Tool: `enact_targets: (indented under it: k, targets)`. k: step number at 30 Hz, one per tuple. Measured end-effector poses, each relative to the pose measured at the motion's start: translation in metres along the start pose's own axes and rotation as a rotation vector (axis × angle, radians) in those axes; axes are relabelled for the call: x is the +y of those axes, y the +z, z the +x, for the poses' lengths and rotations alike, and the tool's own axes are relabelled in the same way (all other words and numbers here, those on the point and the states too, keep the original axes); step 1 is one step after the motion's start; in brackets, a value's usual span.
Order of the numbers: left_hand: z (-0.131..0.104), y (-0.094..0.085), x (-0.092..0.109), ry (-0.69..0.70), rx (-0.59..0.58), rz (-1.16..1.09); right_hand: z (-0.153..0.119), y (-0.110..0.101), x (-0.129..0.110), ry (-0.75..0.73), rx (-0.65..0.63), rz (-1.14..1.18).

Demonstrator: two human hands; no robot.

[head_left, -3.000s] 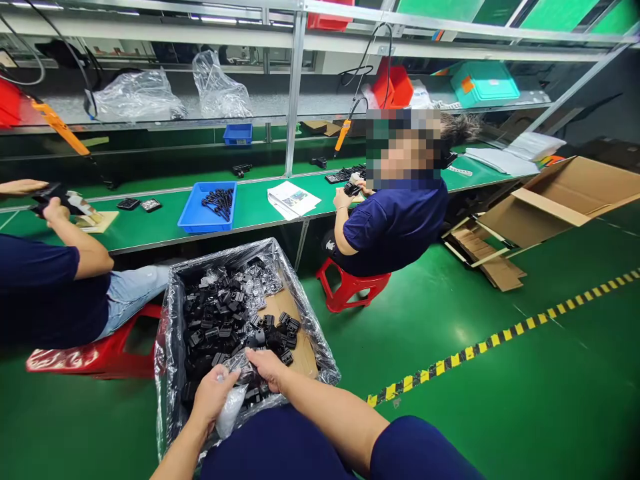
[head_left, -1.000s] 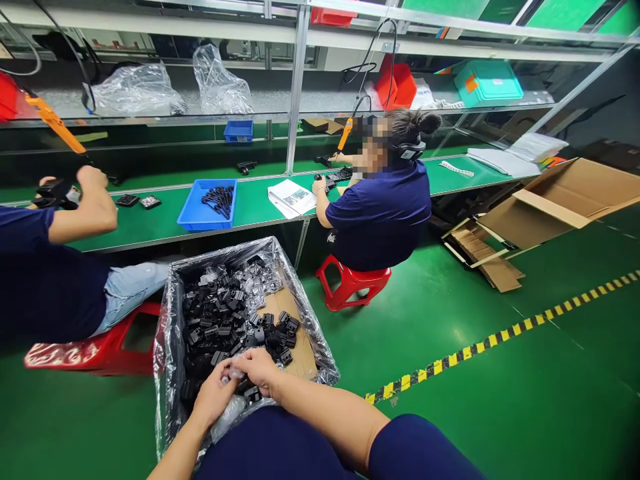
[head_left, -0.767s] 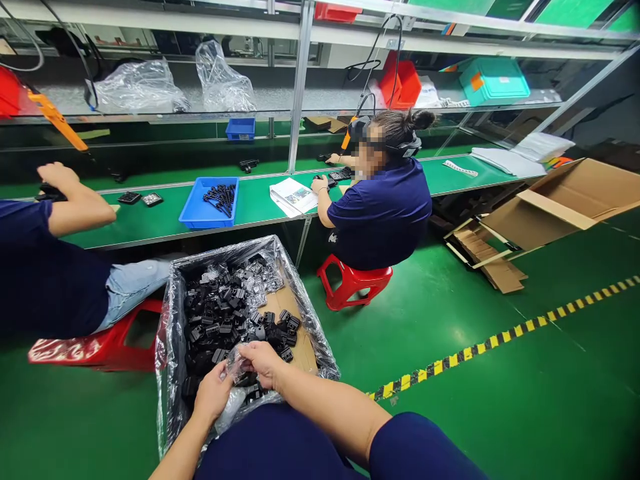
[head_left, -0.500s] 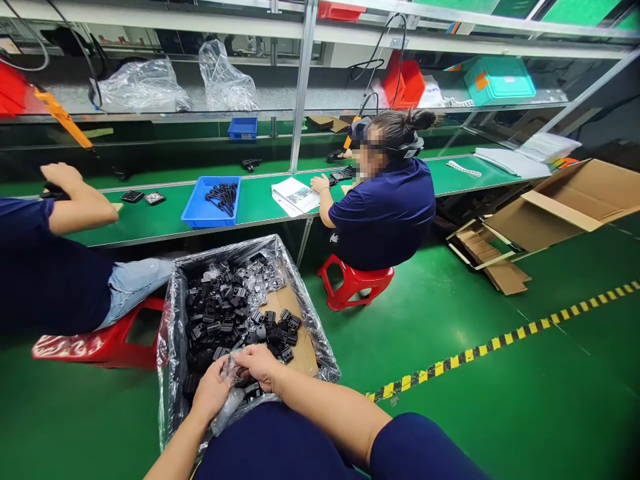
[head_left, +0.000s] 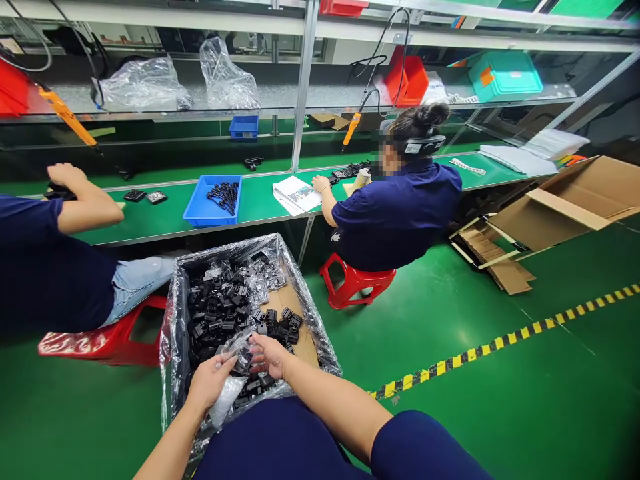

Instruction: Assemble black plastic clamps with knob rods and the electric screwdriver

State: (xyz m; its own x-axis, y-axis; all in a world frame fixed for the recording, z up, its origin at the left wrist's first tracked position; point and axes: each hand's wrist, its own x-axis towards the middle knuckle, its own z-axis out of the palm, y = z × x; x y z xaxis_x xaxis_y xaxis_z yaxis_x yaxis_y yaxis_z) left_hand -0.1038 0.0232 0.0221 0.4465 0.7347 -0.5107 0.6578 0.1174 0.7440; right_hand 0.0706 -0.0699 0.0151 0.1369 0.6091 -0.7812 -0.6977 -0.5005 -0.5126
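Note:
My left hand is closed on a clear plastic bag, gripping it between thumb and fingers. My right hand is at the bag's other side, its fingertips on the film and the lower fingers somewhat spread. A whitish, bunched plastic bag hangs beneath my left hand. Both hands are above a large box lined with clear plastic. Inside the box lie many small black plastic parts, and some clear-wrapped pieces lie toward its far side.
A co-worker sits on a red stool at the green bench; another person sits at left. On the bench are a blue tray of black parts and papers. Cardboard boxes stand at right.
My hands have moved slightly apart, and the clear bag is spread wider between them. The right-hand co-worker has leaned right, and the orange screwdriver there now hangs free.

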Motion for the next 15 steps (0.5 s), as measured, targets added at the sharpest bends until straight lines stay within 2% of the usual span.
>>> enact_targets:
  k: [3, 7, 9, 15]
  targets:
    - [0.003, 0.002, 0.002, -0.063, 0.002, -0.041, -0.001, 0.002, 0.008, 0.070, -0.149, 0.043]
    - [0.001, 0.007, 0.005, -0.135, 0.002, -0.206, -0.001, 0.003, 0.021, 0.100, -0.296, 0.117]
    - [-0.004, 0.007, 0.011, -0.152, -0.039, -0.281, 0.001, 0.001, 0.024, 0.109, -0.297, 0.146]
    - [-0.027, 0.003, 0.041, -0.128, -0.255, -0.466, 0.015, -0.009, 0.024, 0.135, -0.280, 0.244]
